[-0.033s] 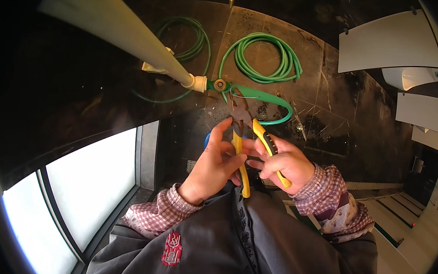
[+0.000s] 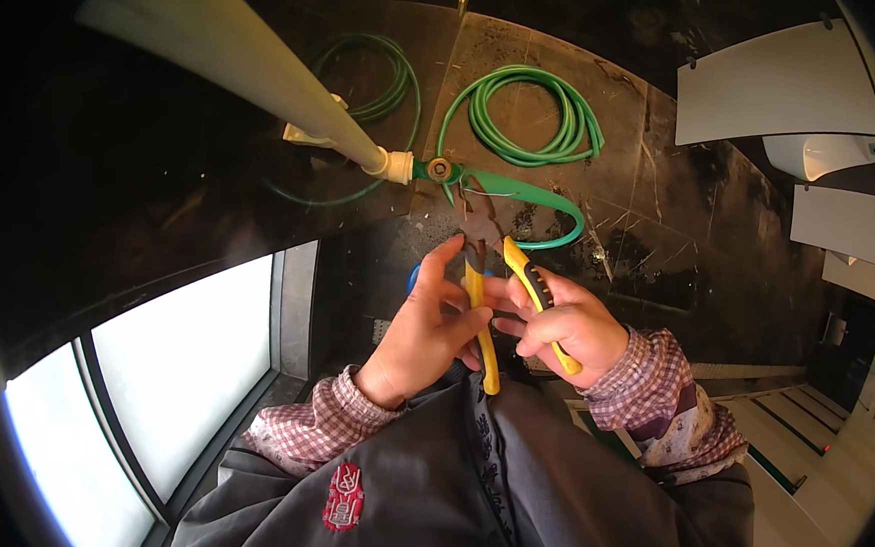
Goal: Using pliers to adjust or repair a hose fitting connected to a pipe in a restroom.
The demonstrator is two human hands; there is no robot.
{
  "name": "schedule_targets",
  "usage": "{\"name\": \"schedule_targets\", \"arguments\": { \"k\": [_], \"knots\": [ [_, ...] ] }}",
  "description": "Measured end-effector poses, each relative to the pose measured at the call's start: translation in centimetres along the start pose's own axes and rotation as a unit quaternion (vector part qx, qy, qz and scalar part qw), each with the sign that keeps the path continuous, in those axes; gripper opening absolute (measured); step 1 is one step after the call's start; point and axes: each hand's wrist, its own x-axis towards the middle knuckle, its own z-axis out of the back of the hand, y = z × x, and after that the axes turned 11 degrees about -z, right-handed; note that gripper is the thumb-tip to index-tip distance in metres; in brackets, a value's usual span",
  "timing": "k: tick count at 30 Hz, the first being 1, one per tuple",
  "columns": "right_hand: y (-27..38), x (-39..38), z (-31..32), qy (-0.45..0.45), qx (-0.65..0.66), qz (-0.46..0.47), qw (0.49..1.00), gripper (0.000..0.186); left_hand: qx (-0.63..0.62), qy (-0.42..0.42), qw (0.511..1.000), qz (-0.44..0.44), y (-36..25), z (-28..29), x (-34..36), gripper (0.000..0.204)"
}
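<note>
My left hand [image 2: 431,329] grips one yellow-and-black handle of a pair of pliers [image 2: 477,216], and my right hand [image 2: 577,335] is closed on the other handle. The pliers are spread, with their jaws over a thin metal wire [image 2: 503,195] beside the flattened end of a green hose [image 2: 522,188]. This hose runs to a green fitting with a brass-coloured part [image 2: 439,170], joined to a cream fitting [image 2: 398,167] on a long pale pipe [image 2: 265,73]. A blue object [image 2: 413,283] is partly hidden behind my left hand.
Coiled green hoses [image 2: 521,158] [image 2: 377,107] lie on the dark, wet-looking tiled floor [image 2: 636,241]. Bright frosted panels [image 2: 182,359] stand at lower left. At right are pale partition boards [image 2: 776,82] and a white urinal-like fixture [image 2: 821,155].
</note>
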Motion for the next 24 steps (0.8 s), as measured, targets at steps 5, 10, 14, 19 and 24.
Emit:
{"name": "schedule_targets", "arguments": {
  "k": [5, 10, 14, 19, 24],
  "knots": [
    [-0.1, 0.3, 0.4, -0.001, -0.021, 0.000, 1.000, 0.032, 0.024, 0.014, 0.999, 0.033, -0.7, 0.1, 0.0, 0.067],
    [0.3, 0.0, -0.7, -0.014, -0.037, 0.006, 0.999, 0.036, -0.005, -0.016, 0.999, 0.038, -0.9, -0.4, -0.1, 0.066],
    [-0.1, 0.2, -0.5, -0.062, -0.073, 0.020, 0.995, 0.039, 0.001, -0.024, 0.999, 0.034, -0.7, -0.9, -0.1, 0.067],
    [0.1, 0.3, 0.1, -0.035, -0.078, 0.017, 0.996, 0.033, -0.031, -0.019, 0.999, 0.021, -0.8, -1.0, -0.1, 0.069],
    [0.3, 0.1, 0.7, 0.017, 0.013, -0.004, 1.000, 0.033, 0.002, 0.003, 1.000, 0.002, -1.3, -0.5, 0.5, 0.067]
  ]
}}
